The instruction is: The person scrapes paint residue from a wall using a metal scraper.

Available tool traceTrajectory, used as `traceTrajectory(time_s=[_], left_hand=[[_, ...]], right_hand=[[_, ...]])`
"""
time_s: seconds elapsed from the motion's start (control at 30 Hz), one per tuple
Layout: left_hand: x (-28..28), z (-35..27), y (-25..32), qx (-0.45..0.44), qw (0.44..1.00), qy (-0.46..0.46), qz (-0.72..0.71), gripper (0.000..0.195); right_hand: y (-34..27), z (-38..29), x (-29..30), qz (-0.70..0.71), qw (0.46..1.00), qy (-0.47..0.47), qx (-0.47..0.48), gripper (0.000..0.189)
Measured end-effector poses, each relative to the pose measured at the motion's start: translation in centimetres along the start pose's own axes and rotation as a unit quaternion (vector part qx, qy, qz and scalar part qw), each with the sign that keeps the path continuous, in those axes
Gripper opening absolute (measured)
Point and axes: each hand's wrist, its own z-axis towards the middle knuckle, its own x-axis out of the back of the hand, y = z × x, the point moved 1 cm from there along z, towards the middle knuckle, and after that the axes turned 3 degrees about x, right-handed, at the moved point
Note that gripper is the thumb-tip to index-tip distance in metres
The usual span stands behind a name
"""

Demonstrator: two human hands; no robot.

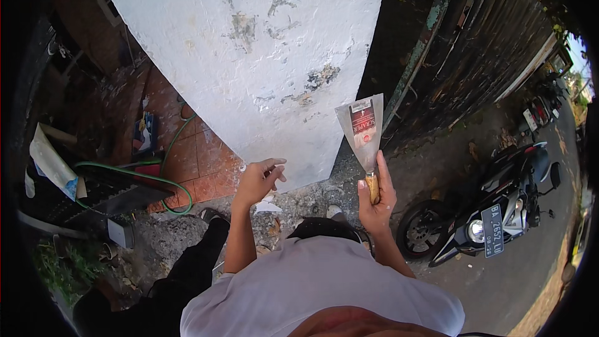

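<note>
My right hand (pixel 381 203) grips the wooden handle (pixel 372 187) of a scraper, its wide metal blade (pixel 362 121) pointing up. A red and black label with writing covers part of the blade. My left hand (pixel 259 178) holds nothing, its fingers loosely bent and apart. It is in front of the lower part of a white painted wall (pixel 196 47); whether it touches the wall I cannot tell. Worn patches (pixel 323 77) with chipped paint show grey and tan on the wall face.
A parked motorcycle (pixel 496 215) stands at the right beside a dark slatted fence (pixel 486 56). A green hose (pixel 180 133) loops over red floor tiles (pixel 201 154) at the left, near a dark metal gate (pixel 117 192). Another person's dark-trousered leg (pixel 192 252) is close on my left.
</note>
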Motion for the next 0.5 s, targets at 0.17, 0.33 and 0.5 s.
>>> traceTrajectory(time_s=[0.17, 0.33, 0.5], left_hand=[[0.2, -1.9, 4.3, -0.058, 0.992, 0.072, -0.090, 0.045], [-5.4, -3.1, 4.9, -0.151, 0.949, 0.012, -0.276, 0.065], [-6.9, -3.5, 4.9, 0.009, 0.843, -0.021, -0.538, 0.063]], right_hand=[[-0.2, 0.2, -2.1, 0.011, 0.998, -0.068, -0.003, 0.060], [-0.7, -0.2, -4.9, 0.067, 0.976, -0.194, -0.075, 0.068], [1.0, -1.8, -6.7, 0.176, 0.919, -0.316, -0.157, 0.057]])
